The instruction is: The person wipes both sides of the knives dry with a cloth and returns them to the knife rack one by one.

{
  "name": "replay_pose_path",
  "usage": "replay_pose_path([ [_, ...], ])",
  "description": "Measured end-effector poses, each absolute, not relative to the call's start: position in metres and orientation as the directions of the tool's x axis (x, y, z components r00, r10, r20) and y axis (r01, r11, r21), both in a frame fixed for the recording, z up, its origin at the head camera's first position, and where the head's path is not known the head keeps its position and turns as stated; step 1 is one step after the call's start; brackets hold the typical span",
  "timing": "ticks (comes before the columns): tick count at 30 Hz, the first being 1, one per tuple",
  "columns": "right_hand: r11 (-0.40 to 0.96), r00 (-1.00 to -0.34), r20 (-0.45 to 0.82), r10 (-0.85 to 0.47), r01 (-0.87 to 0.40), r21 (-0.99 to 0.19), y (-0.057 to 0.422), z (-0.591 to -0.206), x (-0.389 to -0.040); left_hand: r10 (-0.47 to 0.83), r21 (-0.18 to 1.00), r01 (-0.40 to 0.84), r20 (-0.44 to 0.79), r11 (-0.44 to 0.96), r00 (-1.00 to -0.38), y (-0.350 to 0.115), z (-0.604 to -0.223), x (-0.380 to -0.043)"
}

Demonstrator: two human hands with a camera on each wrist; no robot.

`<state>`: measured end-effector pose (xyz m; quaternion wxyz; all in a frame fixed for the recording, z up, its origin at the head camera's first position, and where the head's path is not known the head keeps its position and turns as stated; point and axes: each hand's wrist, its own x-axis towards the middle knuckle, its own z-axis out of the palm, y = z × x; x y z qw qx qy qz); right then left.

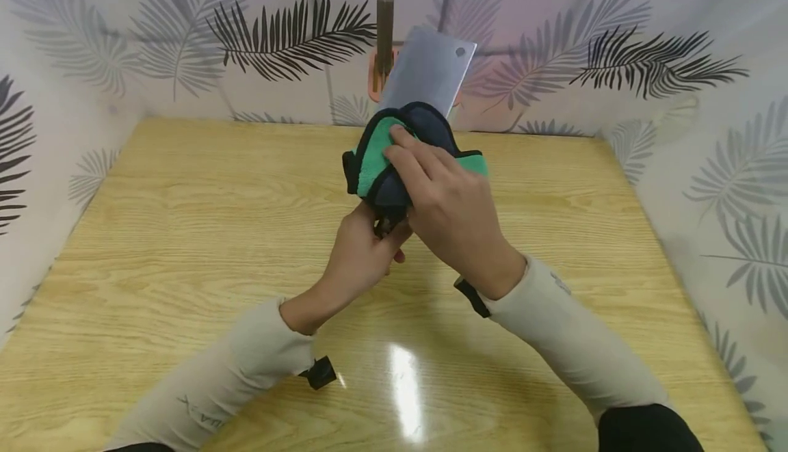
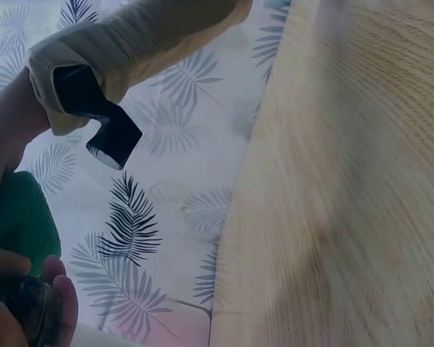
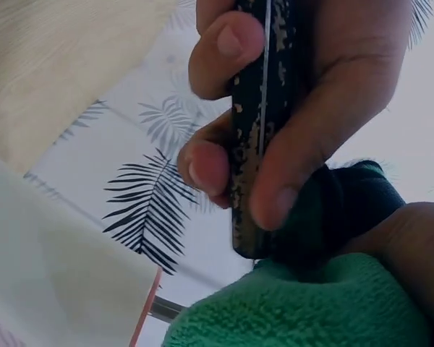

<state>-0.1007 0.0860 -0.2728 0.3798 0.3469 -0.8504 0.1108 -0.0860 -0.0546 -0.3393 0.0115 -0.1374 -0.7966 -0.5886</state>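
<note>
My left hand (image 1: 363,243) grips the dark handle (image 3: 249,144) of a cleaver, its surface worn in pale flecks. The metal blade (image 1: 427,69) points up and away from me, with a round hole near its far corner. A green and navy cloth (image 1: 377,154) with black edging is folded over the blade's lower part, near the handle. My right hand (image 1: 452,202) holds this cloth against the blade, fingers bent on top. Green fabric (image 2: 22,220) hangs beside the left fingers in the left wrist view. The blade's part under the cloth is hidden.
Behind the blade, an upright brown wooden piece (image 1: 384,28) stands by an orange-edged object (image 1: 374,76). The wood-grain table (image 1: 215,219) spreads beneath both hands. Leaf-patterned white fabric (image 1: 295,35) hangs around its back and sides. A black wrist mount (image 1: 320,373) sits below the left sleeve.
</note>
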Motion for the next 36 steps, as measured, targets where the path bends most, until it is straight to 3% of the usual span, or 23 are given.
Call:
replay_pose_path([
  [9, 0.755, -0.538, 0.648, -0.539, -0.65, 0.088, 0.081, -0.278, -0.109, 0.174, 0.902, 0.284, 0.238, 0.324, -0.956, -0.051, -0.342, -0.083],
  [14, 0.757, -0.602, 0.605, -0.521, -0.654, 0.001, 0.084, -0.279, -0.12, 0.165, 0.916, 0.291, 0.253, 0.276, -0.953, -0.05, -0.344, -0.081],
  [20, 0.783, -0.674, 0.593, -0.441, -0.612, -0.114, 0.095, -0.268, -0.144, 0.271, 0.948, 0.267, 0.215, 0.175, -0.938, -0.05, -0.341, -0.081],
  [25, 0.807, -0.697, 0.635, -0.333, -0.559, -0.191, 0.108, -0.255, -0.17, 0.32, 0.967, 0.225, 0.177, 0.119, -0.931, -0.046, -0.345, -0.081],
  [30, 0.851, -0.712, 0.629, -0.313, -0.505, -0.148, 0.109, -0.253, -0.172, 0.322, 0.972, 0.219, 0.18, 0.09, -0.929, -0.044, -0.347, -0.08],
  [36, 0.838, -0.703, 0.572, -0.422, -0.543, -0.049, 0.094, -0.267, -0.15, 0.295, 0.96, 0.246, 0.198, 0.137, -0.935, -0.046, -0.35, -0.084],
])
